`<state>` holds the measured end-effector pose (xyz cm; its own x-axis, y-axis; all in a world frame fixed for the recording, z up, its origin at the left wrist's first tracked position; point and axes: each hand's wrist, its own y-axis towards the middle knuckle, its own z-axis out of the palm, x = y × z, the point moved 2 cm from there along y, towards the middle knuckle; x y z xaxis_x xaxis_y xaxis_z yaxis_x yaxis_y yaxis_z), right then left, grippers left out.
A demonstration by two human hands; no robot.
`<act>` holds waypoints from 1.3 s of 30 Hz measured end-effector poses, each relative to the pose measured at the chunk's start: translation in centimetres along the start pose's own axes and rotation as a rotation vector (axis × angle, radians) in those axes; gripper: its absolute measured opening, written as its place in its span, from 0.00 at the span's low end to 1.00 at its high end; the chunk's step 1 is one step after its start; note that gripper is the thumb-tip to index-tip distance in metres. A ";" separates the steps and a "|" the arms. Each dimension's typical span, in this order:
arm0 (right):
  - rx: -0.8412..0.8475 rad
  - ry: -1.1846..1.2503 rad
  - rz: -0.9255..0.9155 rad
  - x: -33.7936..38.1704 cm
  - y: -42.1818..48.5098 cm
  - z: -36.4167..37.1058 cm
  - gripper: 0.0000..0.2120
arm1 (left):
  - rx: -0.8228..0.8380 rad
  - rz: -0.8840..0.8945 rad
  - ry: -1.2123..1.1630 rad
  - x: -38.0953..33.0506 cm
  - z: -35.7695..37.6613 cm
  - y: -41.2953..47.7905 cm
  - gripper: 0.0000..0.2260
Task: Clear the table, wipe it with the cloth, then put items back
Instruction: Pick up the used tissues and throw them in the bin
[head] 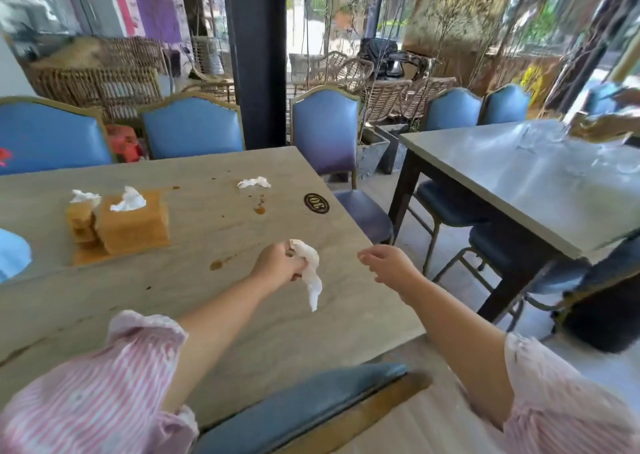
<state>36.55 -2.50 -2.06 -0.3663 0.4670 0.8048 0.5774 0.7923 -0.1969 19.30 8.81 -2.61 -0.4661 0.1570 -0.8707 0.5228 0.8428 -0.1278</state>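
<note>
step: clearing the table | left hand grips crumpled tissue, right hand loose, empty | next: prob grab other wad at 12 o'clock

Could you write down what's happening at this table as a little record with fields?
Place: table with blue chairs around it
Left grip: hand holds a crumpled tissue over the table
Right grip: hand empty, fingers loosely curled, near the table's right edge
On table: tissue box, loose tissue, number badge
Dirt: brown spills, not yet wiped
</note>
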 end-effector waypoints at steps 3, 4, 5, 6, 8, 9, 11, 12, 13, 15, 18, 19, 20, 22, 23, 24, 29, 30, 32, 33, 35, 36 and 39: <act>0.016 -0.040 0.003 -2.8 3.9 -2.4 0.11 | 0.031 -0.033 0.009 -1.6 3.9 2.8 0.07; 0.021 -0.057 0.001 -3.6 5.1 -3.3 0.11 | 0.041 -0.048 0.016 -2.1 5.1 3.8 0.08; 0.025 -0.070 -0.004 -4.5 6.3 -4.2 0.11 | 0.047 -0.063 0.024 -2.7 6.3 4.8 0.07; 0.029 -0.080 -0.003 -5.3 7.4 -5.1 0.11 | 0.048 -0.068 0.040 -3.3 7.6 5.7 0.06; 0.028 -0.102 -0.009 -7.2 9.6 -7.0 0.12 | 0.047 -0.079 0.050 -4.4 10.0 7.8 0.05; 0.022 -0.114 -0.022 -8.0 10.6 -7.7 0.12 | 0.047 -0.086 0.056 -4.7 10.9 8.6 0.04; 0.017 -0.132 -0.052 -10.2 13.6 -9.7 0.12 | 0.031 -0.100 0.060 -5.5 13.7 11.1 0.06; 0.023 -0.140 -0.067 -11.2 15.3 -10.6 0.12 | 0.014 -0.100 0.051 -6.0 15.0 12.2 0.06; 0.037 -0.146 -0.077 -12.2 17.1 -11.5 0.12 | -0.008 -0.102 0.037 -6.5 16.4 13.3 0.05; 0.097 -0.173 -0.100 -14.0 20.6 -13.2 0.12 | -0.050 -0.128 0.019 -7.3 19.3 15.5 0.05; 0.200 -0.251 -0.149 -16.1 26.2 -15.8 0.13 | -0.106 -0.224 -0.046 -7.8 23.9 18.8 0.03; 0.227 -0.268 -0.159 -16.6 28.0 -16.5 0.13 | -0.114 -0.245 -0.077 -7.7 25.4 20.0 0.09; 0.250 -0.278 -0.163 -17.0 29.6 -17.1 0.13 | -0.129 -0.273 -0.105 -7.5 26.7 21.0 0.16; 0.294 -0.287 -0.164 -17.7 32.4 -17.6 0.14 | -0.166 -0.351 -0.163 -6.8 29.2 22.7 0.22; 0.318 -0.296 -0.177 -18.0 33.8 -17.5 0.14 | -0.194 -0.390 -0.184 -6.4 30.1 23.6 0.21; 0.345 -0.306 -0.194 -18.3 35.1 -17.4 0.14 | -0.216 -0.427 -0.196 -6.1 31.0 24.4 0.18; 0.449 -0.332 -0.228 -19.2 42.0 -15.0 0.14 | -0.316 -0.600 -0.248 -2.7 33.6 29.6 0.14; 0.461 -0.337 -0.235 -19.4 43.4 -14.4 0.14 | -0.336 -0.623 -0.236 -2.0 33.8 30.6 0.12; 0.479 -0.345 -0.248 -19.7 46.0 -13.3 0.14 | -0.359 -0.645 -0.213 -0.4 34.3 32.9 0.11; 0.486 -0.352 -0.258 -19.9 47.3 -12.7 0.14 | -0.359 -0.663 -0.209 0.4 34.5 34.1 0.11; 0.499 -0.373 -0.283 -20.5 49.9 -11.6 0.13 | -0.359 -0.711 -0.152 2.0 35.2 36.3 0.12; 0.509 -0.390 -0.302 -20.9 51.1 -11.1 0.14 | -0.355 -0.733 -0.110 2.7 35.5 37.3 0.12; 0.532 -0.446 -0.381 -22.3 54.5 -9.2 0.14 | -0.337 -0.812 -0.069 5.4 37.0 40.0 0.13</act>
<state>82.92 26.62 -25.61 -0.7919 0.1495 0.5921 -0.0317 0.9582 -0.2843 64.06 24.30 -30.02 -0.5524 -0.5788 -0.5999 -0.1948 0.7894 -0.5822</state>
